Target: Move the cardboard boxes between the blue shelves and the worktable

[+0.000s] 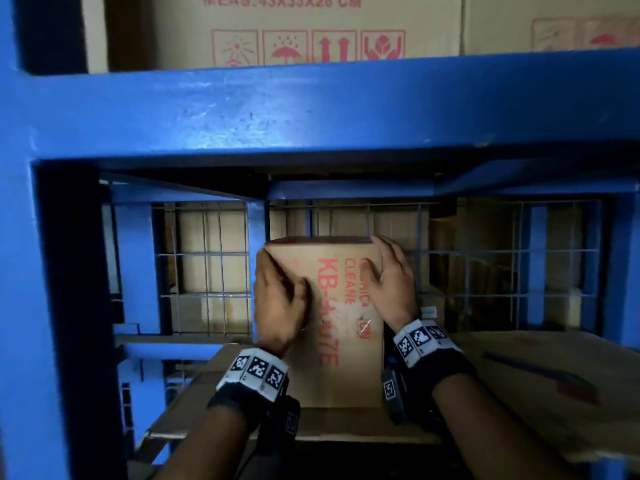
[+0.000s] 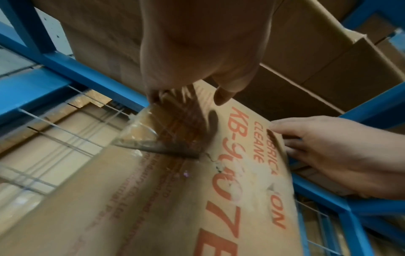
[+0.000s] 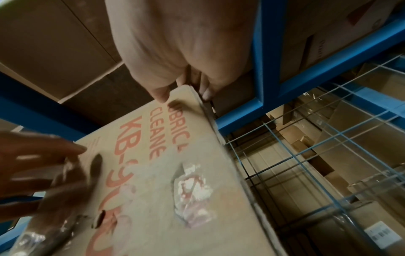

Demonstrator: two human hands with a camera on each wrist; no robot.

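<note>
Left hand (image 1: 277, 299) and right hand (image 1: 391, 285) clasp a scuffed rectangular cardboard box (image 1: 346, 372).

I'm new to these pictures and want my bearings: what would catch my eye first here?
First the cardboard box with big red lettering, centre of the head view, the left hand holding its left edge and the right hand gripping its far right corner. Around it stands the bright blue rack, wire mesh behind, and above the top beam sits a carton with red handling symbols.
</note>
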